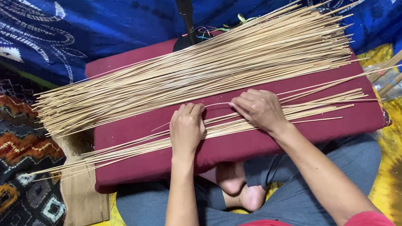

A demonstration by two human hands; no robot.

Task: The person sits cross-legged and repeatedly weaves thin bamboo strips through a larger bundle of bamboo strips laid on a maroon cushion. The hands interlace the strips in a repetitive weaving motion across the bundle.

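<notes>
You're mid-sort: L hand & R hand each pinch an end of one thin stick, bowed between them, over the small pile on the cushion. Big pile lies behind. Next needs light, even flex, I'd say.

Pale tan sticks, maroon cushion, blue white-patterned cloth.

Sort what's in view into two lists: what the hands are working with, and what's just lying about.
In use:
left hand
right hand
thin stick bent between them
small bundle of sticks
big pile of sticks
maroon cushion

Lying about:
black stand
coloured wires
patterned cloths
</notes>
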